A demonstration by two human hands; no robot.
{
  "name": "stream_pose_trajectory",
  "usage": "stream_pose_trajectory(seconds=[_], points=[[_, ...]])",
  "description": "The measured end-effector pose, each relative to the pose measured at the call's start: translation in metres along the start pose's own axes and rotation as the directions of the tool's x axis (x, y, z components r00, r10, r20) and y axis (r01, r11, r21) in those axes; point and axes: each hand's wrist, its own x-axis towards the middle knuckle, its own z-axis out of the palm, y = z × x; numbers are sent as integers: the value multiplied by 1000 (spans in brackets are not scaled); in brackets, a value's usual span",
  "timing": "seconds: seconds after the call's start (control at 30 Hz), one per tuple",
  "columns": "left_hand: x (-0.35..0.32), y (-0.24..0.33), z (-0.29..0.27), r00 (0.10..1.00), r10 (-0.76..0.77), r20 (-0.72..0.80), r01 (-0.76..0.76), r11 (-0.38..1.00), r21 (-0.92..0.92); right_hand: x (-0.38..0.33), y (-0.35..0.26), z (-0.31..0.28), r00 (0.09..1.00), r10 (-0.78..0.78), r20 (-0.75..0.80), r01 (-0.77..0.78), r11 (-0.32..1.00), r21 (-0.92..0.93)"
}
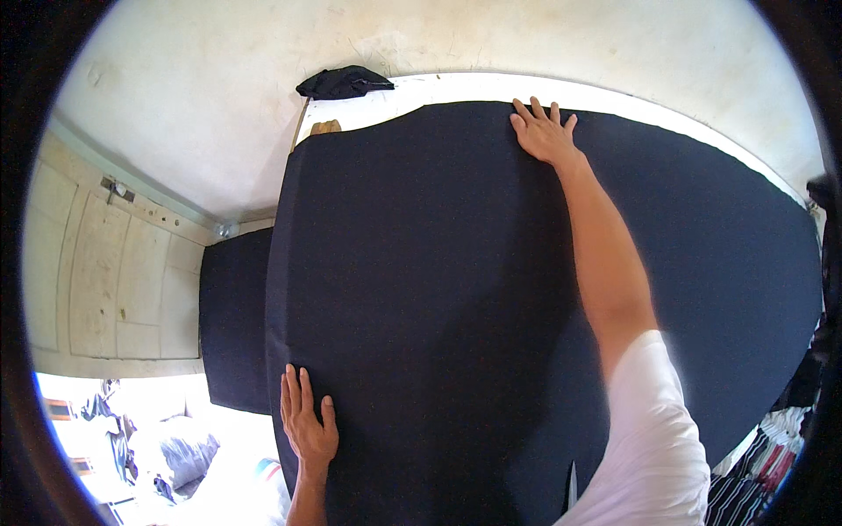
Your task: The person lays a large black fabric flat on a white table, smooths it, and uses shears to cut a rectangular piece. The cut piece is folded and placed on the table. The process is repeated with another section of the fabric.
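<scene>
A wide sheet of dark navy or black cloth (421,263) lies spread over a white-topped table (368,114), and part of it hangs down past the left edge. My left hand (309,428) rests flat on the cloth near that left edge, fingers stretched out. Far across the table, my right hand (544,131) presses on the cloth's back edge with its fingers spread. Neither hand holds anything. Close to my right sleeve, a narrow metal blade (573,484) lies on the cloth; the sleeve may hide the rest of it.
A bunched black cloth (344,82) sits at the table's far left corner, by the wall. Below it is a small brown piece (324,127). A pale door (118,272) stands at left, a grey bundle (187,451) at lower left. Striped fabric (744,495) lies at lower right.
</scene>
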Motion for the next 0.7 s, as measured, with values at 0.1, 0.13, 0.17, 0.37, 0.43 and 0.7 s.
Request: stream_pose_trajectory(seconds=[0.1, 0.13, 0.17, 0.37, 0.43, 0.7], points=[[-2, 1, 3, 998, 33, -48, -33, 999, -14, -21, -57, -9, 998, -56, -7, 56, 998, 39], [-2, 1, 3, 998, 33, -44, -34, 999, -17, -30, -77, -6, 977, -183, -112, 194, 977, 94], [-3, 2, 4, 998, 29, -47, -30, 999, -17, -31, -92, -8, 985, -170, -29, 171, 985, 30], [0, 5, 2, 999, 25, -24, -25, 999, 31, 4, -52, -19, 989, -51, -136, 65, 992, 104], [1, 5, 3, 997, 61, -46, -61, 998, 9, 12, 10, -22, 894, 379, -237, -408, 909, -85], [-5, 0, 4, 992, 99, -73, -97, 995, 32, -4, 96, -23, 985, 121, -121, -99, 981, 168]])
